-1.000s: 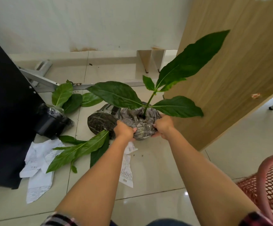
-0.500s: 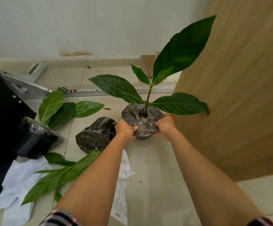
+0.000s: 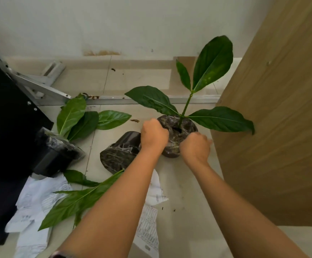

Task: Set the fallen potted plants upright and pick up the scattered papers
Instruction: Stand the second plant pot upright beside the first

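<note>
An upright potted plant [image 3: 177, 127], its soil ball wrapped in clear plastic, stands on the tiled floor beside the wooden panel. My left hand [image 3: 154, 135] and my right hand [image 3: 195, 147] grip its wrapped pot from either side. A second plant [image 3: 120, 152] lies on its side just left of it, leaves pointing toward me. A third fallen plant [image 3: 58, 151] lies further left against the black cabinet. Crumpled white papers [image 3: 37, 203] lie at the lower left. Printed sheets [image 3: 148, 220] lie under my left forearm.
A tall wooden panel [image 3: 274, 127] rises on the right, close to the upright plant. A black cabinet [image 3: 4, 146] fills the left side. A metal rail [image 3: 114, 100] runs along the floor by the white wall [image 3: 114, 25].
Both hands have lowered the held plant to the floor near the wooden panel, and it now stands upright. The camera has moved in closer.
</note>
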A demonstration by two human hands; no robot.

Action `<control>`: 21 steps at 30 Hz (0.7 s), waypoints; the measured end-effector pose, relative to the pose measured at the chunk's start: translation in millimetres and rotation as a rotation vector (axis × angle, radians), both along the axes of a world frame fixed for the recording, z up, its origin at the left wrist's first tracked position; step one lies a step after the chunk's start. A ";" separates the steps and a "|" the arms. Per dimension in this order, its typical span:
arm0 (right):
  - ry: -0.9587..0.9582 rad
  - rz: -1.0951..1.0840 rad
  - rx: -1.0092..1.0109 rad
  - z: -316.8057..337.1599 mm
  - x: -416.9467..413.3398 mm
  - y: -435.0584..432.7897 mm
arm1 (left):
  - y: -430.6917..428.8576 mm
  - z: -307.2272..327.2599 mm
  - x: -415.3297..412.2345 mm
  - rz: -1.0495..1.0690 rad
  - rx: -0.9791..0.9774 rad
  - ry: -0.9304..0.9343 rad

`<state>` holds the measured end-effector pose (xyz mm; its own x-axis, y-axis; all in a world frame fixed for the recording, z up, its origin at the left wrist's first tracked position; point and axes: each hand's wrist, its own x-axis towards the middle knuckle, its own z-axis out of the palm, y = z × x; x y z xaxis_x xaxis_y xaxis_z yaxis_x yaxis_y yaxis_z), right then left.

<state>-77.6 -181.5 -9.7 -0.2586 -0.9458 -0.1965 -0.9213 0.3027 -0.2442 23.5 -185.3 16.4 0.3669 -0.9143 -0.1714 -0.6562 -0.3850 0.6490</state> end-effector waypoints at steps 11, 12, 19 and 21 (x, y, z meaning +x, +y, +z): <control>-0.079 0.714 0.343 2.0 113.0 24.9 | 83.6 -23.9 97.0 1.044 0.530 1.140; -0.024 0.717 0.318 -2.5 117.2 24.3 | 87.4 -32.8 99.3 1.079 0.615 1.264; -0.225 0.476 0.167 -5.9 117.3 24.1 | 77.4 -55.5 95.5 1.233 0.293 1.304; -0.448 0.289 0.117 -5.8 110.0 25.0 | 72.3 -55.8 94.9 1.237 0.134 1.135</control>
